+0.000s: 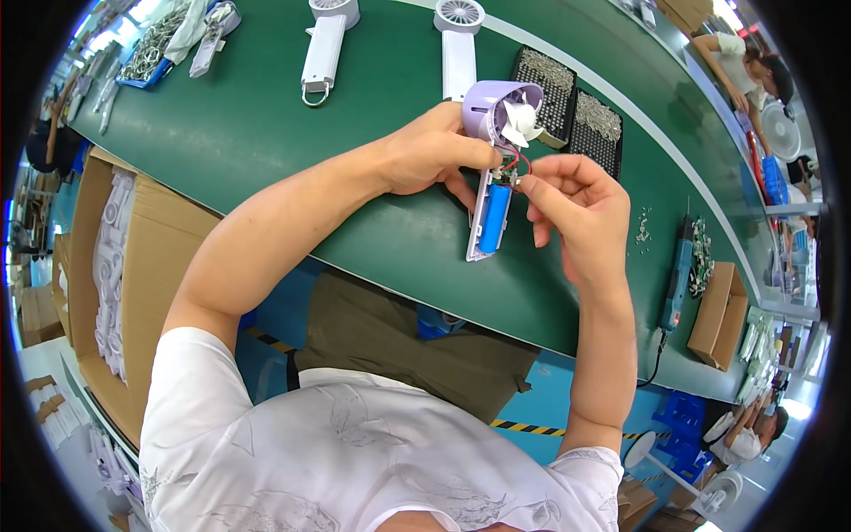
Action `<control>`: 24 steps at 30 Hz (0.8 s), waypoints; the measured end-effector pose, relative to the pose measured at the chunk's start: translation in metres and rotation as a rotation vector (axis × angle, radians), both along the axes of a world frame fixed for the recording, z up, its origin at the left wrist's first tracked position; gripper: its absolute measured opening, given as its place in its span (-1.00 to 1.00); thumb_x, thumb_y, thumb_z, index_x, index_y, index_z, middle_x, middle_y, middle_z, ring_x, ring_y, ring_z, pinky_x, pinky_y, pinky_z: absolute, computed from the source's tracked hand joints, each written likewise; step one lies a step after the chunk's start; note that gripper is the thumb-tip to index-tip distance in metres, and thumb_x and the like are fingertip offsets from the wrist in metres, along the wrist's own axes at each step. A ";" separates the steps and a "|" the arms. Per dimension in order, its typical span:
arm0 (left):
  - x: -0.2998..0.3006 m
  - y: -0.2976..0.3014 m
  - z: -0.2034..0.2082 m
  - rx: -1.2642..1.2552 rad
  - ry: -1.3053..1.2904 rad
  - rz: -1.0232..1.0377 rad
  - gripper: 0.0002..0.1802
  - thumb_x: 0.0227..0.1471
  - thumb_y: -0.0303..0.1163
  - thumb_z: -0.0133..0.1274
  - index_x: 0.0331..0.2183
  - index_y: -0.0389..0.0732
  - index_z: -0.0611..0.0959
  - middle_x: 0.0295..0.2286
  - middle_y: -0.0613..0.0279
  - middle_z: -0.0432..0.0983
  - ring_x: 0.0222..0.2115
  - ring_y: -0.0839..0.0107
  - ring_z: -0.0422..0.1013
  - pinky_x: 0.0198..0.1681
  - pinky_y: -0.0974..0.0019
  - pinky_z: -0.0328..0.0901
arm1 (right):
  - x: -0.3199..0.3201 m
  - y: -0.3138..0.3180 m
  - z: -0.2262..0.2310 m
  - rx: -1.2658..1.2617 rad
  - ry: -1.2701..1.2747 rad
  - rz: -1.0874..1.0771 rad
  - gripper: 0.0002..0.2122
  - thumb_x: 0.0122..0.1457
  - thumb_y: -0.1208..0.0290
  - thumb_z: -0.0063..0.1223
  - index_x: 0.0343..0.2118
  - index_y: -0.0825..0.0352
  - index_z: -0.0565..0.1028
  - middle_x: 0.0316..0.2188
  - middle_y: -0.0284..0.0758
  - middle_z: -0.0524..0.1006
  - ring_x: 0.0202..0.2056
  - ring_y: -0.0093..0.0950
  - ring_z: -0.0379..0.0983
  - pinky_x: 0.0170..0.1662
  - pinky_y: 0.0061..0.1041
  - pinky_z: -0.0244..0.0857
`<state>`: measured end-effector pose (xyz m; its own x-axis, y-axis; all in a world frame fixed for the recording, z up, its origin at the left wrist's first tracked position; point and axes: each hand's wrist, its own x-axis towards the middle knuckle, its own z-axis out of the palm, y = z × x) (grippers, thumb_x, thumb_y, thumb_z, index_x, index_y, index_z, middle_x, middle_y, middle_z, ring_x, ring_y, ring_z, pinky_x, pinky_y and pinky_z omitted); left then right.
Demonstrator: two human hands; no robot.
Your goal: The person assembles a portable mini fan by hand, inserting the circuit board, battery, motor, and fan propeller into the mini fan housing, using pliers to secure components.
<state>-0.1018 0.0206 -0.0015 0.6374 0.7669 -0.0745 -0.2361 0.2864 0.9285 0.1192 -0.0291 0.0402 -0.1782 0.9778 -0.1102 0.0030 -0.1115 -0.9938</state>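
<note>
My left hand (pixel 432 152) grips a half-assembled handheld fan (pixel 497 142) just under its lilac head, where white blades show. The fan's open white handle holds a blue cylindrical battery (pixel 494 220), and its lower end rests on the green table (pixel 266 133). My right hand (pixel 570 200) pinches the red and black wires by a small circuit board at the fan's neck.
Two finished white fans (pixel 324 40) (pixel 458 44) lie farther back. Two black trays of small metal parts (pixel 574 111) sit behind the fan. A blue electric screwdriver (pixel 678 279) and a small cardboard box (pixel 720 316) lie to the right, a large carton (pixel 133 266) of white parts to the left. Other workers sit at the far right.
</note>
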 end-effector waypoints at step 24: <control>0.002 -0.004 0.007 0.060 0.061 0.020 -0.60 0.16 -0.37 0.14 -0.03 -0.39 0.53 -0.16 0.10 0.55 -0.22 0.35 0.59 -0.31 0.18 0.64 | -0.012 -0.008 -0.010 0.273 -0.066 -0.027 -0.86 0.20 0.64 0.27 -0.19 0.46 0.58 -0.37 -0.34 0.64 -0.42 -0.72 0.54 -0.54 -0.76 0.35</control>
<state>-0.1003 0.0162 0.0052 0.6179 0.7835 -0.0663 -0.1840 0.2260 0.9566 0.1068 -0.0369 0.0305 -0.1527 0.9772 0.1478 0.0698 0.1599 -0.9847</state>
